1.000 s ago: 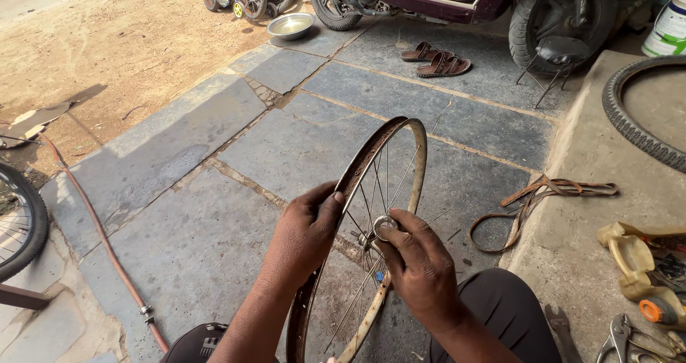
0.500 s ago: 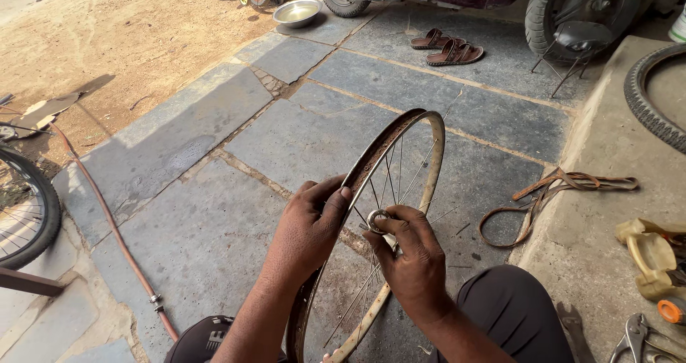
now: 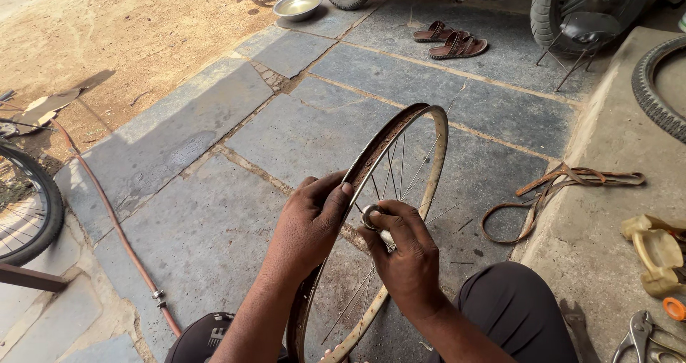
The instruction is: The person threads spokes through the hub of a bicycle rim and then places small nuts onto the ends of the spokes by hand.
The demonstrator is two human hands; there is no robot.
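Little has shifted since a moment ago: both hands stay at one bare bicycle rim (image 3: pixel 400 170) standing upright on the stone floor (image 3: pixel 214 213). Left hand (image 3: pixel 311 224) grips the rim's near edge; right hand (image 3: pixel 407 259), just beside it, pinches the metal hub (image 3: pixel 371 216) between them. Two sandals (image 3: pixel 451 41) lie well beyond.

Stone-slab floor (image 3: pixel 214 184): hose (image 3: pixel 107 220) left of the wheel rim (image 3: pixel 400 156); sandals (image 3: pixel 450 43) and bowl (image 3: pixel 298 6) beyond it.
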